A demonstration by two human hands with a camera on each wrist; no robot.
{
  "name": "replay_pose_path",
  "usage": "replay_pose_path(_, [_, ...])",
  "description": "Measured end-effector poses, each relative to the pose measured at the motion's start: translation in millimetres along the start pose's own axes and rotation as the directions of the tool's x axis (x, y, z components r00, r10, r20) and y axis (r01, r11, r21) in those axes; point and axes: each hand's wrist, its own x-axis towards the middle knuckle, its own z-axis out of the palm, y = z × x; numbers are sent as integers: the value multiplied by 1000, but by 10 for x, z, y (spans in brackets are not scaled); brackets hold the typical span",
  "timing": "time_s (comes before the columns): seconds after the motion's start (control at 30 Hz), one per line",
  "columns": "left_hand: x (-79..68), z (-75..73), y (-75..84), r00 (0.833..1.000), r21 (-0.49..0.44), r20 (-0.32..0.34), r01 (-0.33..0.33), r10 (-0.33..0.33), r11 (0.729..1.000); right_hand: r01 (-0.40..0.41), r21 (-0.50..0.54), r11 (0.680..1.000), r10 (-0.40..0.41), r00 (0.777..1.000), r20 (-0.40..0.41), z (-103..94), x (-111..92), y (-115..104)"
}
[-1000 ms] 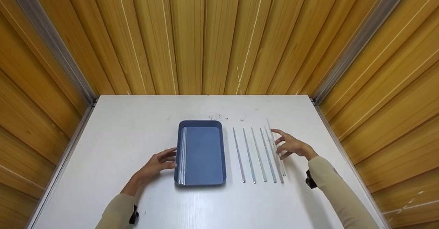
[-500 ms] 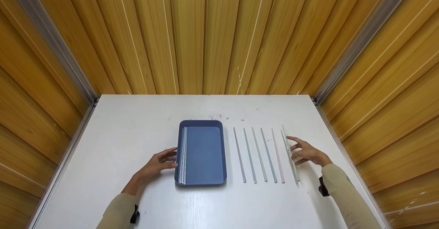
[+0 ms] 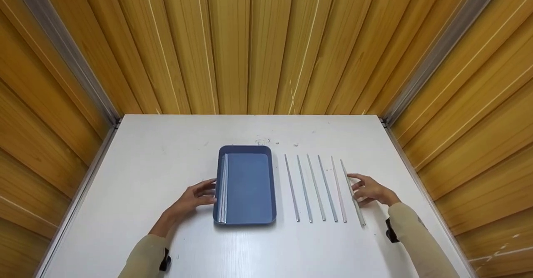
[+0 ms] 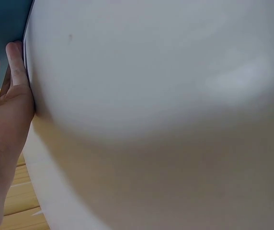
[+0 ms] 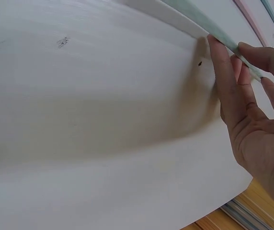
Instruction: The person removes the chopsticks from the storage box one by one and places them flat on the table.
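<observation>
My right hand (image 3: 372,191) pinches a pale green chopstick (image 3: 349,182) between thumb and fingers, low over the table at the right end of a row. In the right wrist view, the green chopstick (image 5: 206,24) runs slantwise across the fingertips. To its left lie several pastel chopsticks, among them a pink chopstick (image 3: 339,190) and a blue chopstick (image 3: 327,188), side by side with gaps. My left hand (image 3: 195,197) rests its fingertips against the left wall of a blue tray (image 3: 273,186). Inside that tray, a few chopsticks (image 3: 224,186) lie together along the left side.
The white table (image 3: 166,144) carries small dark marks (image 3: 263,141) behind the tray. Wood-patterned panels (image 3: 266,44) rise at the back and on both sides, with grey metal strips (image 3: 70,48) at the corners.
My right hand has moved right with the green chopstick, away from the pink one, then a little nearer to me and lower. The left hand stays against the tray.
</observation>
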Motion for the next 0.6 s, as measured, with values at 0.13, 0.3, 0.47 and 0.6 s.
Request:
replay_pose_path(0.13, [-12,-2,8,1000,-1,3,3,-3,1000,-18,-5,1000,17,999,-27,28,4,14])
replay_pose_path(0.3, [-30,-13,30,1000,-3,-10,-9,9,1000,-4,-38,999,2,999,-50,57,20,16])
replay_pose_path(0.47, [4,6,21,1000,11,-2,-8,8,1000,-25,-90,996,17,995,-95,70,0,23])
replay_pose_path(0.6, [8,7,10,1000,14,-9,1,-1,1000,-29,-61,998,23,996,-85,70,-17,18])
